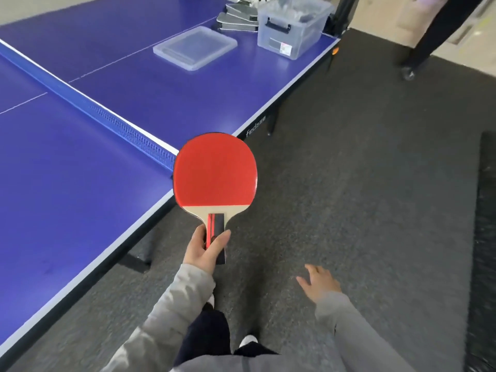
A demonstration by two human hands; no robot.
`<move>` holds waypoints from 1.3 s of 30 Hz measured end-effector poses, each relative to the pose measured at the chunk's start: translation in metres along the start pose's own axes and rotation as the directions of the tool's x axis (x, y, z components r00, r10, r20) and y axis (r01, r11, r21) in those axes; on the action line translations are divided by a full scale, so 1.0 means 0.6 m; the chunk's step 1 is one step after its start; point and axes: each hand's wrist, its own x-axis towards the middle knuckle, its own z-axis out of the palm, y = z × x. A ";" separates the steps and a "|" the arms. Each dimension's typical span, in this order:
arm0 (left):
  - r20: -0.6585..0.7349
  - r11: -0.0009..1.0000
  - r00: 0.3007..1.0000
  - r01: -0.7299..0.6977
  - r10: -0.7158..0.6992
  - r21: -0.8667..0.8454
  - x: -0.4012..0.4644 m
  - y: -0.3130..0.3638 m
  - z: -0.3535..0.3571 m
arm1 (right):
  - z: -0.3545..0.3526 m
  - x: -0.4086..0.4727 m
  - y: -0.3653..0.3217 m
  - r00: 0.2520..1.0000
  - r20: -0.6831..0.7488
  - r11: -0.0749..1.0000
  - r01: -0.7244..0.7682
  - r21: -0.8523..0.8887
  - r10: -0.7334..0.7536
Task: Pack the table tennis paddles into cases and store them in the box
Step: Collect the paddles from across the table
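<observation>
Left hand (pixel 205 248) grips the paddle (pixel 214 174) by the lower part of its handle, thumb on one side and fingers curled round the other, so the red face stands upright and turned toward the camera. Right hand (pixel 318 277) hangs lower and to the right of it, fingers loosely spread, holding nothing.

Largest thing near the holding hand is the blue table (pixel 80 162), running away to its left and ahead, its net (pixel 126 127) crossing just beyond the paddle's head. Grey carpet (pixel 362 197) fills the floor to the right, with a dark mat (pixel 483 237) farther right. Someone's legs (pixel 426 41) show far ahead and to the right.

Far ahead of the hand, at the table's far corner, stands the clear box (pixel 290 36); its lid (pixel 195 47) lies flat to its left, and a pile of dark cases (pixel 236 21) lies behind the lid, touching or nearly touching the box.

My judgement: the step in hand is carrying this paddle to the cases. It would go best by walking along the table edge with the blade kept clear of the net post, then freeing the idle hand to open a case before sliding the paddle in head first. Whether the cases are zipped shut is too small to tell.
</observation>
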 end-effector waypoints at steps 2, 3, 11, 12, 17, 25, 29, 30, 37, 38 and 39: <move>0.036 1.000 0.999 -0.005 0.004 0.005 0.011 0.005 0.036 | -0.014 0.010 0.020 1.000 0.014 1.000 -0.014 0.012 0.014; 0.051 1.000 0.999 -0.007 0.006 0.014 0.018 0.006 0.052 | -0.021 0.017 0.029 1.000 0.020 1.000 -0.018 0.020 0.018; 0.086 0.991 0.992 0.102 -0.094 -0.088 0.143 0.010 0.157 | -0.101 0.125 0.058 0.998 0.031 0.998 -0.055 0.038 0.054; 0.081 0.989 0.991 0.114 -0.106 -0.099 0.159 0.014 0.164 | -0.112 0.137 0.057 0.998 0.037 0.997 -0.060 0.037 0.059; 0.038 0.979 0.988 0.155 -0.152 -0.134 0.274 0.042 0.211 | -0.200 0.228 0.048 0.998 0.026 0.998 -0.054 0.027 0.053; -0.082 0.941 0.968 0.208 -0.237 -0.267 0.400 0.070 0.244 | -0.322 0.337 0.001 0.999 -0.002 0.999 0.035 -0.035 -0.035; -0.196 0.941 0.948 0.192 -0.251 -0.277 0.453 0.075 0.250 | -0.382 0.413 -0.035 0.988 -0.013 0.985 0.152 -0.081 -0.154; -0.236 0.939 0.937 0.185 -0.258 -0.290 0.466 0.077 0.250 | -0.397 0.435 -0.046 0.982 -0.008 0.978 0.185 -0.097 -0.187; -0.489 0.898 0.795 0.151 -0.359 -0.413 0.544 0.069 0.251 | -0.510 0.571 -0.128 0.911 0.074 0.878 0.412 -0.244 -0.406; -0.518 0.893 0.773 0.138 -0.367 -0.428 0.550 0.067 0.249 | -0.525 0.585 -0.141 0.899 0.076 0.862 0.435 -0.261 -0.431; -0.540 0.891 0.756 0.122 -0.369 -0.437 0.553 0.070 0.246 | -0.538 0.597 -0.153 0.887 0.077 0.844 0.458 -0.279 -0.456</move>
